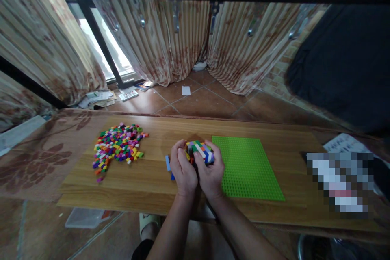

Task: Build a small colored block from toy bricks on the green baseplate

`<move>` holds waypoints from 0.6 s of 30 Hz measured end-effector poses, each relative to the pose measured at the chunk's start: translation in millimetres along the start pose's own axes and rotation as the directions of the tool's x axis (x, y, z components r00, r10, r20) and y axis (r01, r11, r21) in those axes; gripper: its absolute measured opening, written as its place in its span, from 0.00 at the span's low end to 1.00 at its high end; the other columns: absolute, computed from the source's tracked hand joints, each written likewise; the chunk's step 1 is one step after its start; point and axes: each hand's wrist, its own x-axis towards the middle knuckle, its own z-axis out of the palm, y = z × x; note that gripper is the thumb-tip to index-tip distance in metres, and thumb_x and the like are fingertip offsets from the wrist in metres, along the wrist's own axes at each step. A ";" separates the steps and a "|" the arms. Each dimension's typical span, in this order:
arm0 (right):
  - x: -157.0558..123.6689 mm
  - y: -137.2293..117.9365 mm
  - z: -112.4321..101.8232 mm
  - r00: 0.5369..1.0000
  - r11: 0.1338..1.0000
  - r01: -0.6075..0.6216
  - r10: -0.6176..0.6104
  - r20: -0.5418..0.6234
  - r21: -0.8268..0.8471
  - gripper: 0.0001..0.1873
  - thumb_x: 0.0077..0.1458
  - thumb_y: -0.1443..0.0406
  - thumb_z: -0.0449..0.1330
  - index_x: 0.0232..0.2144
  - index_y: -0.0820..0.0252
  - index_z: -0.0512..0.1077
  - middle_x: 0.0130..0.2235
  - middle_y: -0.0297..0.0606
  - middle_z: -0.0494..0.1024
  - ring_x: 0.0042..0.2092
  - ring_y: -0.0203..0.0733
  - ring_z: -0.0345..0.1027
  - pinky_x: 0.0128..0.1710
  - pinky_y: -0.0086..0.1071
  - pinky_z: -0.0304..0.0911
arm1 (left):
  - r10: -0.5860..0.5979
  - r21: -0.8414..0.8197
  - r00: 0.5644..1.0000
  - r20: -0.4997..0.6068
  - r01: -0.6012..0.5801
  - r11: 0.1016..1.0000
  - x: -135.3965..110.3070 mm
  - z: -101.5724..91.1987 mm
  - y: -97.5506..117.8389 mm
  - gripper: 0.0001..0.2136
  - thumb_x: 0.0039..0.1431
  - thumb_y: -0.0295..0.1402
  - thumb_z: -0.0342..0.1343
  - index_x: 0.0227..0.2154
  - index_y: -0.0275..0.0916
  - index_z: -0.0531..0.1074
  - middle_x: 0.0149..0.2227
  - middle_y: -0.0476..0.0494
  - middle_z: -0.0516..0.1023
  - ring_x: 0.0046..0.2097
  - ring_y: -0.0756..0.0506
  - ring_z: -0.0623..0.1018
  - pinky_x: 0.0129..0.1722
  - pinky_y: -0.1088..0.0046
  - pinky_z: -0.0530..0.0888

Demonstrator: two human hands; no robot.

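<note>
Both of my hands are closed around a multicoloured block built of toy bricks (200, 149), held over the middle of the wooden board. My left hand (184, 172) curls around its left side, and my fingers hide part of that side. On the right, my right hand (212, 172) grips the block with the thumb along the near face. A light blue toy brick (167, 163) lies just left of my left hand, with a darker blue piece (172, 176) partly hidden below it. The green studded baseplate (248, 166) lies flat beside my right hand.
A heap of loose coloured toy bricks (117, 146) spreads over the left of the wooden board (152, 189). Papers (345, 144) and a pixelated patch are at the right. A clear plastic lid or tray (83, 218) is on the floor. Curtains hang behind.
</note>
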 end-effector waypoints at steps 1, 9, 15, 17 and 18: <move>0.4 -0.1 -0.4 1.000 1.000 0.000 0.000 -0.012 -0.002 0.22 0.49 0.57 0.63 0.46 0.57 0.69 0.47 0.41 0.75 0.47 0.44 0.70 0.48 0.40 0.66 | 0.000 -0.005 1.000 -0.012 0.000 1.000 0.0 0.6 -0.2 0.16 0.65 0.36 0.40 0.41 0.35 0.71 0.42 0.38 0.76 0.46 0.46 0.75 0.48 0.66 0.71; 5.6 -5.0 -8.1 0.998 0.999 -0.039 0.039 -0.051 0.011 0.22 0.48 0.57 0.64 0.46 0.58 0.70 0.44 0.41 0.76 0.42 0.41 0.71 0.44 0.37 0.68 | 0.014 0.030 1.000 -0.019 -0.014 0.999 3.0 0.2 0.3 0.15 0.65 0.36 0.41 0.42 0.37 0.71 0.43 0.40 0.76 0.47 0.46 0.75 0.50 0.67 0.70; 5.3 -7.2 -11.0 0.999 1.000 -0.015 0.016 -0.035 0.013 0.22 0.48 0.57 0.64 0.46 0.58 0.70 0.45 0.42 0.75 0.43 0.42 0.71 0.45 0.38 0.67 | -0.044 0.070 0.999 0.027 0.042 0.997 8.1 -3.9 7.1 0.16 0.65 0.41 0.43 0.37 0.38 0.74 0.37 0.44 0.77 0.42 0.47 0.76 0.45 0.70 0.71; 5.4 -7.4 -11.6 0.999 1.000 -0.018 0.019 -0.036 0.023 0.23 0.48 0.58 0.64 0.46 0.58 0.70 0.45 0.42 0.75 0.43 0.42 0.71 0.45 0.38 0.67 | -0.062 0.086 0.997 0.043 0.058 0.995 10.1 -6.2 9.1 0.16 0.64 0.41 0.45 0.35 0.38 0.74 0.36 0.45 0.77 0.40 0.48 0.76 0.43 0.71 0.71; 5.5 -7.4 -12.0 0.999 1.000 -0.015 0.016 -0.035 0.027 0.23 0.48 0.58 0.64 0.46 0.58 0.69 0.45 0.42 0.75 0.43 0.42 0.71 0.45 0.39 0.67 | -0.060 0.091 0.997 0.039 0.057 0.994 11.0 -7.6 10.3 0.16 0.64 0.41 0.45 0.35 0.38 0.75 0.35 0.45 0.77 0.40 0.48 0.76 0.43 0.71 0.71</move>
